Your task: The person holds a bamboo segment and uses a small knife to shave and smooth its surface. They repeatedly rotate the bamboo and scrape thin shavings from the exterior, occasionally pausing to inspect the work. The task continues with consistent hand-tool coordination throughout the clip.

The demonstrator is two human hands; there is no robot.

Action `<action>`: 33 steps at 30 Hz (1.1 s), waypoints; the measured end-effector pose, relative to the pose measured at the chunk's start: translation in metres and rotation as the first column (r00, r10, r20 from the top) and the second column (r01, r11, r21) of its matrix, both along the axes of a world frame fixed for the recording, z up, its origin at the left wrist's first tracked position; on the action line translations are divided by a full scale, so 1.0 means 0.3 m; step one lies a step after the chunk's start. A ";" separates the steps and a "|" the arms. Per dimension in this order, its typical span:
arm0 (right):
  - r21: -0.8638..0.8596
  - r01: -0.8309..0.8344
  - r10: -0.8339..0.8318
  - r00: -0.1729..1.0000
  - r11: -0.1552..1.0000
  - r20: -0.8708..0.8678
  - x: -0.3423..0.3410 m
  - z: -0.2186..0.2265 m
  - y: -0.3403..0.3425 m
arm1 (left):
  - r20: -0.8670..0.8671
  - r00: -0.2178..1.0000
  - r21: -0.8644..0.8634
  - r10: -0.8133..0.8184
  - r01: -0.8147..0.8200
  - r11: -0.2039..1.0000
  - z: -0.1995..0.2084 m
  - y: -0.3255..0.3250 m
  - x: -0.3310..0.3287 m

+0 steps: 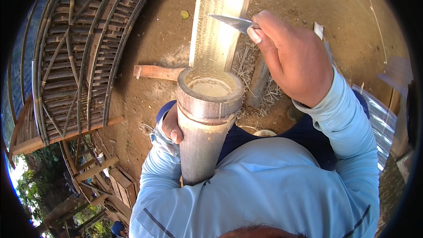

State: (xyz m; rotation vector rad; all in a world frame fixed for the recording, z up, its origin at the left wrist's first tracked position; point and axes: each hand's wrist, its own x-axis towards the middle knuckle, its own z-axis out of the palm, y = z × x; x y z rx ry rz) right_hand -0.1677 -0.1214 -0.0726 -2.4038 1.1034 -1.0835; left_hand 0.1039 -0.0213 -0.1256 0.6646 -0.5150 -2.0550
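A thick bamboo tube (204, 143) leans against my body, its cut rim facing up and away. Past that rim a long pale bamboo half-channel (214, 26) runs off to the far edge; whether it is one piece with the tube I cannot tell. My left hand (172, 125) grips the tube's left side, most of its fingers hidden behind it. Above the channel, my right hand (297, 55) pinches a pointed metal blade (231, 21), like a knife, whose tip points left. The blade's handle, if any, is hidden in the hand. Pale dust speckles the channel near the rim.
Slatted bamboo structure (83, 53) stands at the left. A brown wooden strip (158, 72) lies left of the rim. Thin shavings (264, 86) litter the dirt floor (291, 0) beside a wooden piece (259, 83). A shiny corrugated sheet (380, 121) is at the right.
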 end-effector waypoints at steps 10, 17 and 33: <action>0.072 -0.004 0.002 1.000 0.997 0.028 0.022 -0.021 0.000 | 0.125 0.988 0.012 0.095 -0.097 0.995 0.061 -0.001 -0.053; 0.219 -0.067 0.061 0.998 0.973 0.034 0.005 -0.039 0.017 | 0.089 0.993 0.014 0.082 -0.083 0.996 0.072 -0.002 -0.057; 0.295 -0.055 0.059 0.998 0.954 -0.007 0.022 -0.039 0.033 | -0.072 0.973 -0.236 -0.220 0.198 0.951 -0.104 -0.027 0.035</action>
